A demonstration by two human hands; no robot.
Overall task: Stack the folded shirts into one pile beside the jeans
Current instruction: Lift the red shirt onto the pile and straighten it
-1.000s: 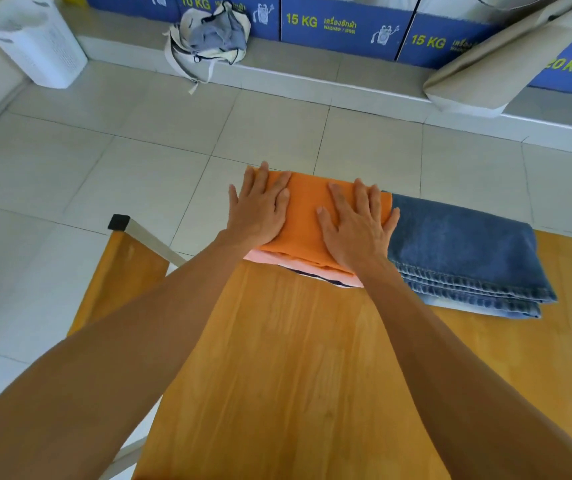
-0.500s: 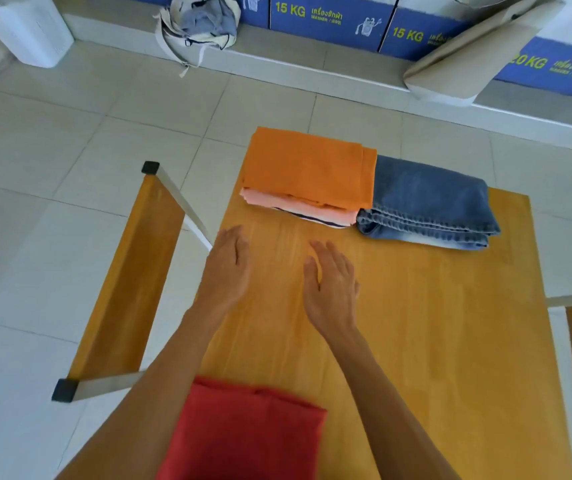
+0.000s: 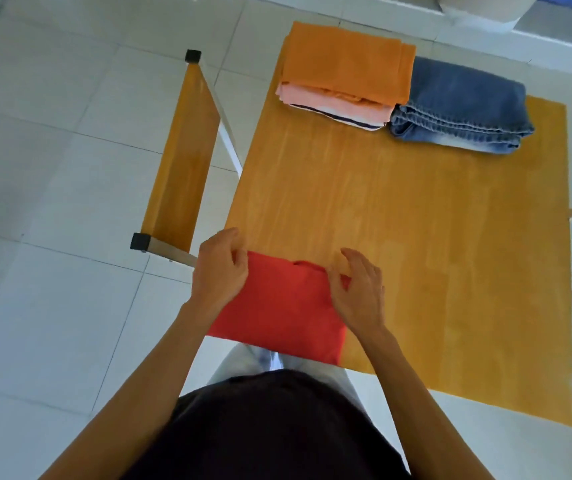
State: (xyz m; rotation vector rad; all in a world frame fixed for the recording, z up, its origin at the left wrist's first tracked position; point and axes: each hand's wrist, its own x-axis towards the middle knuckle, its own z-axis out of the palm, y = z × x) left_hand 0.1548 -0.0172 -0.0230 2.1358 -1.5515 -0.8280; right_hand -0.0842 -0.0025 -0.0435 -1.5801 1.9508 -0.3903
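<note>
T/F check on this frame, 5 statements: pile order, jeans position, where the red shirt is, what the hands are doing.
1. The orange shirt tops the pile. True.
2. The jeans lie on the pile's left. False: they lie on its right, against it.
3. The red shirt is already on the pile. False: it lies at the near edge of the table, far from the pile.
4. The left hand and right hand are at the red shirt's far corners. True.
5. A pink shirt lies directly under the orange one. True.
</note>
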